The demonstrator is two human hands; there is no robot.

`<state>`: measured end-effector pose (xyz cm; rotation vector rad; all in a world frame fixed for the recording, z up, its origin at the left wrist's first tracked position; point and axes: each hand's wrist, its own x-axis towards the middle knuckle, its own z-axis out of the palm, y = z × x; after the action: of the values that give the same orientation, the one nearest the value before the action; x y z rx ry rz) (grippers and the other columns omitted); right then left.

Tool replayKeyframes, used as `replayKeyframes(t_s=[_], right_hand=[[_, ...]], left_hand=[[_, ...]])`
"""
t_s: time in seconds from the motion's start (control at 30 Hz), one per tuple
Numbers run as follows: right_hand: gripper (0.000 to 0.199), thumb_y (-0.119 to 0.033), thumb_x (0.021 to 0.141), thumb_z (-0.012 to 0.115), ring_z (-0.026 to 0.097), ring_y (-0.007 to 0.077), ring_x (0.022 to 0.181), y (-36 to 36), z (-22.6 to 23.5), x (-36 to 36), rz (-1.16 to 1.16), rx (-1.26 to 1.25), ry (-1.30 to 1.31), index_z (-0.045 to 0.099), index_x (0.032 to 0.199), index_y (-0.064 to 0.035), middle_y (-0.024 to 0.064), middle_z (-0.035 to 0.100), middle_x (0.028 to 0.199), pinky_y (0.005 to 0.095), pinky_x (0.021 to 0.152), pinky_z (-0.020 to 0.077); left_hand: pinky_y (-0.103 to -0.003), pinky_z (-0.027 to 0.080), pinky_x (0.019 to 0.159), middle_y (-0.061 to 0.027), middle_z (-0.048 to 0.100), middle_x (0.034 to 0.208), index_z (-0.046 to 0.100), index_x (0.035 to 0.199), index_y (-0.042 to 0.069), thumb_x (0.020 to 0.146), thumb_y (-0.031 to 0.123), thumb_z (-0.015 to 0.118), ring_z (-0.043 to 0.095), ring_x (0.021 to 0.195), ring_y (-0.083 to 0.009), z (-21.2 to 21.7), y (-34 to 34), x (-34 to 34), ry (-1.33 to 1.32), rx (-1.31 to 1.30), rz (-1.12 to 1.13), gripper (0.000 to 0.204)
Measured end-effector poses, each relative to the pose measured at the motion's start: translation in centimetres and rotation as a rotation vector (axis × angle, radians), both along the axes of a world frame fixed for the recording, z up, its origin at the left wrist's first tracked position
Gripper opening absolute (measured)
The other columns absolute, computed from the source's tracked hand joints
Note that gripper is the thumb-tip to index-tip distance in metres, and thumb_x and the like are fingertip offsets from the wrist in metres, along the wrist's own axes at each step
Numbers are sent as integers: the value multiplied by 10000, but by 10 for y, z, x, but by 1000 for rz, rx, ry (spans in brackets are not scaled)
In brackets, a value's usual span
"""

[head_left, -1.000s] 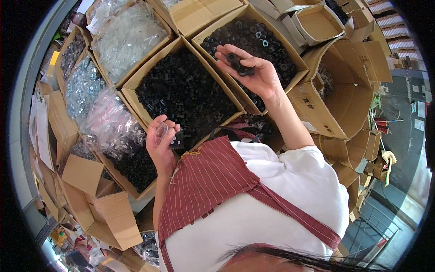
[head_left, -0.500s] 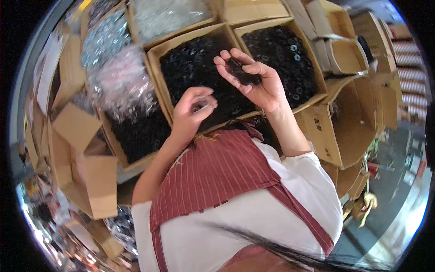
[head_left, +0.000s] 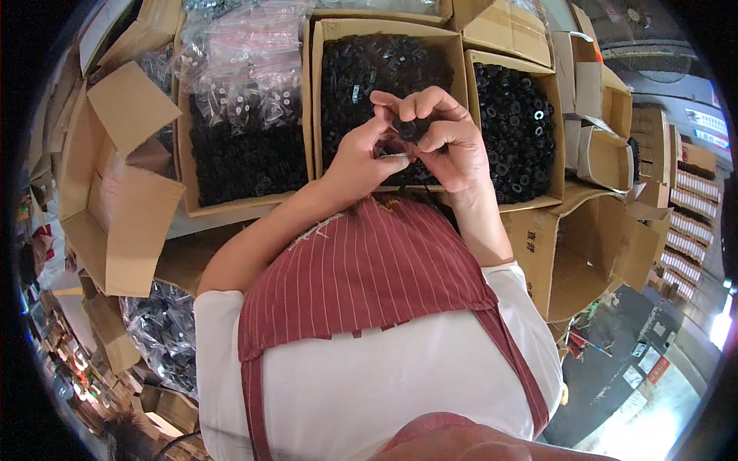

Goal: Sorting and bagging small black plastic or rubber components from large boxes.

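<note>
My two hands meet over the middle box of small black parts. Between the fingers of my right hand point(head_left: 459, 146) is a dark, rounded black part point(head_left: 412, 129); whether it is one piece or several I cannot tell. My left hand point(head_left: 364, 156) is curled close against it, thumb and fingers around a bit of clear plastic point(head_left: 390, 146), mostly hidden by the fingers. Below the hands is a cardboard box point(head_left: 317, 100) filled with black parts. Beside it on the right, another cardboard box point(head_left: 559, 142) holds black rings.
Clear plastic bags point(head_left: 254, 58) lie over black parts in the left-hand box point(head_left: 183, 146). An open carton point(head_left: 146, 223) with raised flaps stands further left. Another open carton point(head_left: 588, 246) stands at the right. Bagged black parts point(head_left: 160, 330) lie at lower left.
My hands have come together; before, they were apart, with black pieces lying on my open right palm. Those fingers have now closed in a pinch. The view has shifted.
</note>
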<state>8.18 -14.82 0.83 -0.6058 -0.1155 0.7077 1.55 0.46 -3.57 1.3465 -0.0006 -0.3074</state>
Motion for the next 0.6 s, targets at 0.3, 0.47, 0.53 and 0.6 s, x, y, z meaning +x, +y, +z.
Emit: replayKeyframes(t_s=[0.3,0.47,0.53,0.6], right_hand=[[259,157,603,471,631,377,1156,-1,-1,-1,-59,-136,-59,605,746,-12,126,651,787,476,1001,519],[222,162,701,474,624,259,1001,4,6,-5,-139,-88,142,534,782,-37,59,542,869,312,808,582],[210,154,733,475,583,221,952,-4,-2,4,-70,166,304,516,793,-42,55,525,892,270,734,570],[173,120,823,477,465,136,845,-9,-6,8,-51,486,507,479,828,-53,49,496,939,186,538,503]], left_hand=[[-290,498,870,-50,648,1028,608,1110,19,782,-41,708,621,965,-135,-2,1,-1,-238,163,83,348],[-285,488,887,-53,654,1038,619,1110,18,787,-31,700,618,958,-133,-4,-1,-1,-270,101,110,336],[-292,492,886,-59,656,1046,615,1127,13,794,-26,699,621,959,-137,1,2,0,-210,46,64,345],[-298,497,885,-65,657,1054,612,1144,8,801,-21,697,624,960,-140,12,6,3,-152,-9,13,355]])
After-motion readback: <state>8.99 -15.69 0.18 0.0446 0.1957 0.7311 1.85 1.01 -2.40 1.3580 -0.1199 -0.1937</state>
